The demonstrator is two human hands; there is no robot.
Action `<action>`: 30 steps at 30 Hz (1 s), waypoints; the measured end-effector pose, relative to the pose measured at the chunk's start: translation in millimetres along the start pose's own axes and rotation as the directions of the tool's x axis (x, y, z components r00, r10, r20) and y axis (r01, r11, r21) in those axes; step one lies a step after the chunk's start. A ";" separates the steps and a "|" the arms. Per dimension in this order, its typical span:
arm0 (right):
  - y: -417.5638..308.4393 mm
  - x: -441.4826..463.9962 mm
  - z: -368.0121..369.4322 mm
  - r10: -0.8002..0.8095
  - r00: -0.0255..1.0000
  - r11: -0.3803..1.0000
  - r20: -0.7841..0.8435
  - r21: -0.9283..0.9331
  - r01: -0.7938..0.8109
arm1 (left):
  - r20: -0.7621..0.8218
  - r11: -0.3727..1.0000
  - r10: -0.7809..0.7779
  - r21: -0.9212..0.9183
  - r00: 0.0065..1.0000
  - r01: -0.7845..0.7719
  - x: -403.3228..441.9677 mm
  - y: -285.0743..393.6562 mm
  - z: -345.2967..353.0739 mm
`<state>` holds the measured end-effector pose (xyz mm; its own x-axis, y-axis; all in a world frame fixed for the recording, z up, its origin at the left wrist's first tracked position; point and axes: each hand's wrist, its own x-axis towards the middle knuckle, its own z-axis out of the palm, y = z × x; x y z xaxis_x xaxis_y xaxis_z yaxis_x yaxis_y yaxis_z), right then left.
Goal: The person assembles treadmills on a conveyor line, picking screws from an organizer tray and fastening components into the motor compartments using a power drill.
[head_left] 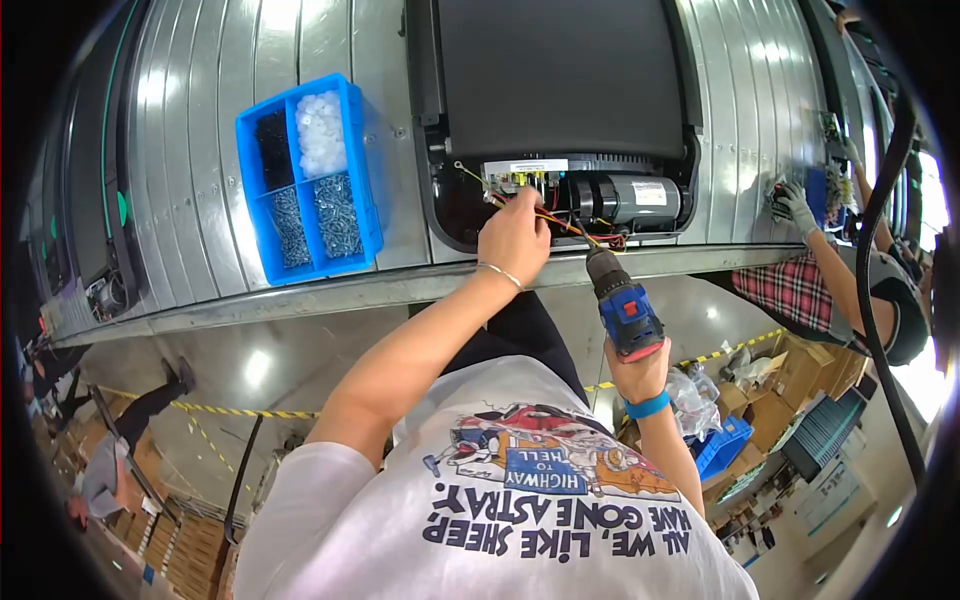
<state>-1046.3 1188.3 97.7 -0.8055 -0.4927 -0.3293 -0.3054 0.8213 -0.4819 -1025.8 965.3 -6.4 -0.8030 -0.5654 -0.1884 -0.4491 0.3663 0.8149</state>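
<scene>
— How are the hands?
— The left hand (515, 237) curls by wires (560, 221) at the near end of the black machine (570, 80); I can't tell what its fingertips pinch. The right hand (640, 372) wraps around a drill (627, 312) aimed at the machine.
— And around them?
— Left, a blue bin (371, 205) on the metal bench (205, 100); right, a person in plaid (795, 292), cartons (775, 420) nearer.

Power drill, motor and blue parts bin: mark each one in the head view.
Power drill (629, 308): head view, on its blue-and-black body.
Motor (617, 199): head view, on its black cylindrical casing.
Blue parts bin (366, 195): head view, on its right-hand wall.
</scene>
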 end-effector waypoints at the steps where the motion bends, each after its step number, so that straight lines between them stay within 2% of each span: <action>1: 4.1 6.2 1.9 -0.053 0.999 0.998 0.006 -0.043 0.054 | -0.050 0.994 0.027 0.103 0.998 -0.022 3.4 2.7 5.4; 3: 11.5 18.8 4.1 -0.159 0.987 0.978 0.023 -0.130 0.161 | -0.122 0.963 0.085 0.264 0.989 -0.051 5.5 6.2 11.9; 6: 25.2 35.2 8.2 -0.218 0.969 0.949 0.112 -0.206 0.237 | -0.175 0.917 0.156 0.392 0.972 -0.076 9.2 6.7 20.2; 8: 26.1 44.1 8.0 -0.183 0.976 0.978 0.116 -0.085 0.193 | -0.169 0.903 0.167 0.422 0.971 -0.082 11.1 4.2 26.0; 9: 25.4 46.6 7.1 -0.162 0.980 0.986 0.119 -0.024 0.166 | -0.178 0.904 0.181 0.418 0.967 -0.092 10.8 2.4 27.9; 16: 7.3 60.9 -2.5 -0.106 0.987 0.992 0.123 -0.048 0.112 | -0.186 0.887 0.234 0.443 0.954 -0.131 11.5 -2.7 27.5; 21: -19.7 70.2 -19.1 -0.018 0.987 0.991 0.162 -0.128 0.039 | -0.152 0.886 0.219 0.444 0.964 -0.131 13.8 -3.0 21.8; 24: -30.3 77.2 -26.9 0.041 0.972 0.995 0.233 -0.097 -0.019 | -0.119 0.882 0.220 0.448 0.968 -0.145 15.5 -2.3 10.6; 30: -39.3 80.7 -28.5 0.062 0.977 0.984 0.203 -0.175 -0.026 | -0.131 0.889 0.219 0.435 0.967 -0.142 18.3 3.8 6.3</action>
<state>-1113.8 1124.4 113.2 -0.7028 -0.4887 -0.5169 -0.3679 0.8716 -0.3239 -1044.7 960.9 -10.2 -0.8232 -0.5636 0.0678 -0.4559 0.7276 0.5125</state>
